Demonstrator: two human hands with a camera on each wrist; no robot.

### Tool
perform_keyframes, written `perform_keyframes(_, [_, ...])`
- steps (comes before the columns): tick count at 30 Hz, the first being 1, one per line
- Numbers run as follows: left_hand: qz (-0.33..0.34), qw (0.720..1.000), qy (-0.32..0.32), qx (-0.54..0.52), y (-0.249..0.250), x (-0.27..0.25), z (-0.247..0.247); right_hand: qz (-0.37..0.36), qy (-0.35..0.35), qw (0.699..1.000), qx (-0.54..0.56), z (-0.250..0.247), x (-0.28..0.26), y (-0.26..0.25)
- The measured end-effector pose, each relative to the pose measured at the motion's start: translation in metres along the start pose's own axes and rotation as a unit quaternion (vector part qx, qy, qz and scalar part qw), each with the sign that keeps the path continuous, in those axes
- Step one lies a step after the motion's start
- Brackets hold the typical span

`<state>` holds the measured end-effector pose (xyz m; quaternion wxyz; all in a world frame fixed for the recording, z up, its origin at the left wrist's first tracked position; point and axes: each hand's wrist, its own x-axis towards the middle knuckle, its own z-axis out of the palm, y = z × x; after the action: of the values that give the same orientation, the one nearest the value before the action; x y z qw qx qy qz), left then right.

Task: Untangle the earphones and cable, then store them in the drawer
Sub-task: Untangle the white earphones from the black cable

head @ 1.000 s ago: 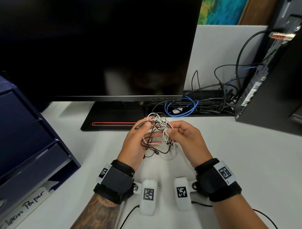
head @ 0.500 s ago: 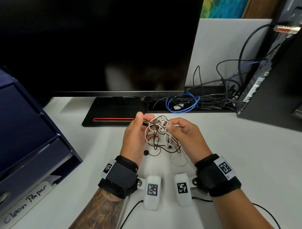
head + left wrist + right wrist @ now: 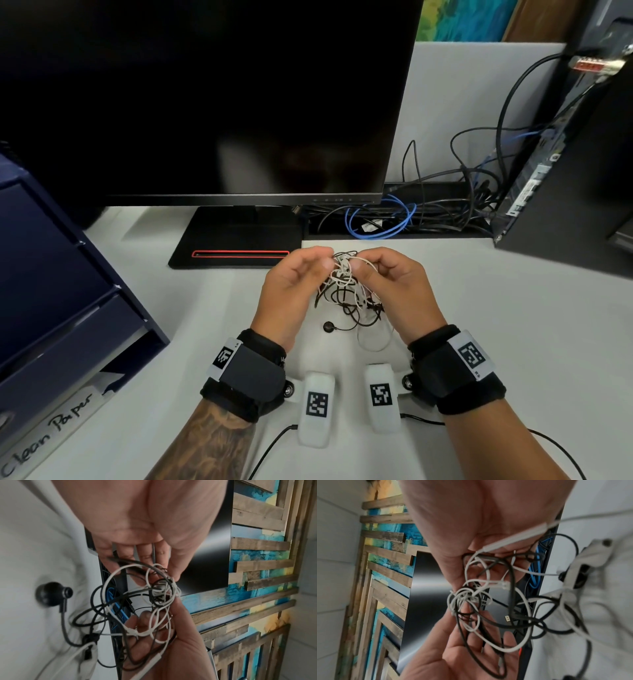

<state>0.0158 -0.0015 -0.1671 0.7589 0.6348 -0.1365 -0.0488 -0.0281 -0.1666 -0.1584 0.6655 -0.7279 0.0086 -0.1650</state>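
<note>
A white desk (image 3: 513, 342) carries a large dark monitor (image 3: 205, 96) on a black stand with a red stripe (image 3: 239, 240), and behind it a painted wall of wooden slats shows in both wrist views. A black computer tower (image 3: 575, 178) stands at the right, with loose black and blue cords (image 3: 380, 219) trailing beside the monitor stand. At the left edge sits a dark blue drawer unit (image 3: 61, 301), its lower drawer drawn partly out, with a handwritten label reading "Clean Paper" below it. Above the middle of the desk, in front of the stand, both hands hold up a knot of white earphone wire and black cable (image 3: 346, 287). The left hand (image 3: 294, 287) pinches the top of the knot between thumb and fingertips, and the right hand (image 3: 397, 291) pinches it from the other side, its fingers curled round several loops. The tightest snarl (image 3: 163, 589) sits right between the two thumbs. Slack loops hang down toward the desk, and a black earbud (image 3: 329, 327) dangles at the low left of the bundle. In the right wrist view a white inline piece (image 3: 515, 539) lies across the right palm, and a small black plug (image 3: 507, 618) hangs among the loops.
</note>
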Motion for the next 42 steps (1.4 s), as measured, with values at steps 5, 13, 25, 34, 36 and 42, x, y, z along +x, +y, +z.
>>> perform_keyframes(5, [0.006,0.999,0.021,0.041,-0.002,0.0,-0.001,-0.015,0.049,0.997,-0.051,-0.002,0.002,0.004])
perform_keyframes(13, [-0.02,0.999,0.043,-0.014,0.002,0.002,-0.001,-0.004,0.103,0.995,0.016,-0.002,0.005,0.0])
perform_keyframes(25, [0.037,0.997,0.036,0.054,0.003,-0.002,0.002,0.005,-0.052,0.998,-0.034,0.002,-0.001,0.0])
perform_keyframes(34, [0.004,0.996,0.074,0.051,0.001,0.003,-0.002,-0.005,0.078,0.994,0.072,-0.001,0.006,-0.003])
perform_keyframes(36, [0.004,0.994,0.089,0.062,-0.002,0.005,-0.005,0.004,0.098,0.988,0.123,-0.001,0.007,-0.003])
perform_keyframes(42, [0.02,0.988,0.118,0.095,-0.006,0.009,-0.009,0.015,0.134,0.975,0.177,0.002,0.009,-0.003])
